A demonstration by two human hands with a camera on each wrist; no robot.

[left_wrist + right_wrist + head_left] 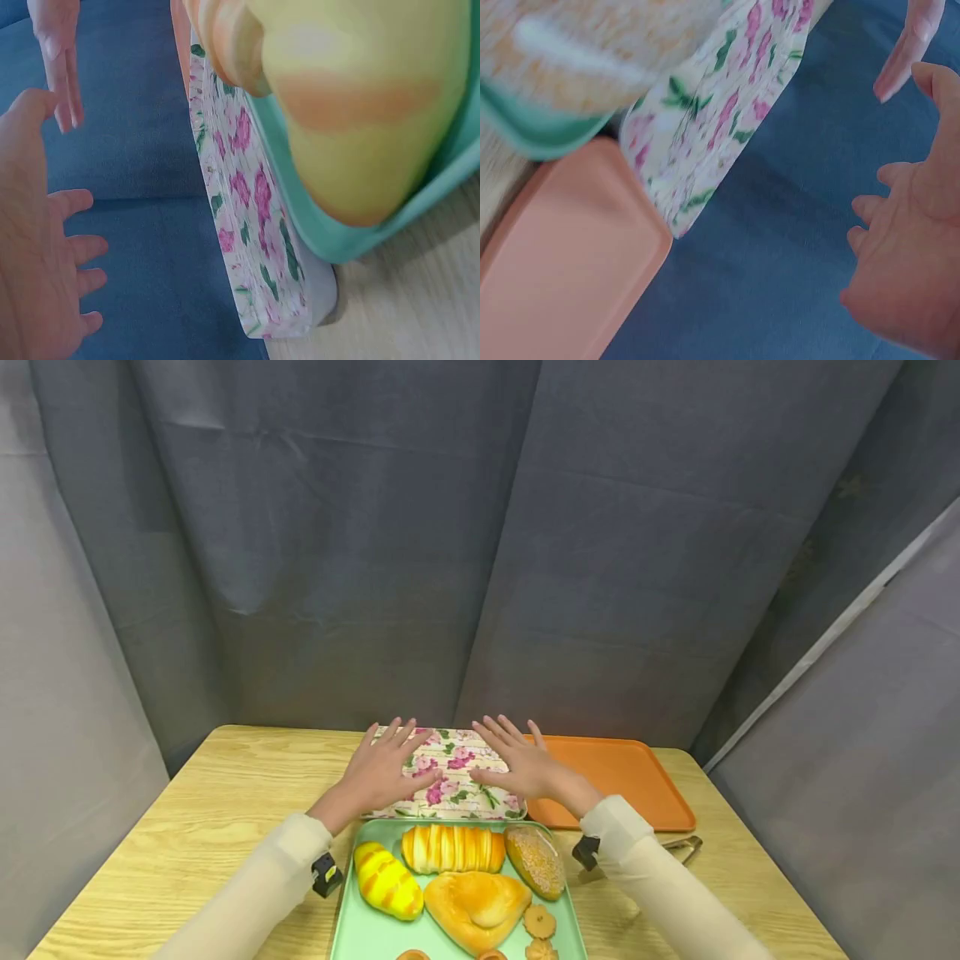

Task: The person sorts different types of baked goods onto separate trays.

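Both hands hover w/ fingers spread and straight over the floral tray point(450, 774), holding nothing. Left hand point(381, 771) is above the tray's left part, right hand point(521, 762) above its right part, thumbs toward each other w/ a gap between. Can't tell from the head view if palms touch the tray; wrist views show both hands apart from it, against the blue-grey curtain.

Floral tray sits on the wooden tabletop point(217, 810), far side of the mint-green tray point(352, 914), their edges touching or overlapping. Orange tray point(630, 777) is just right of the floral tray, partly under its right edge.

Near the floral tray, on the green tray: yellow striped bun point(387, 881), sliced yellow loaf point(453, 848), seeded roll point(536, 861), heart-shaped bread point(477, 903), small cookies point(539, 922). Metal tongs point(678, 844) lie right of the green tray, partly hidden by the right sleeve.
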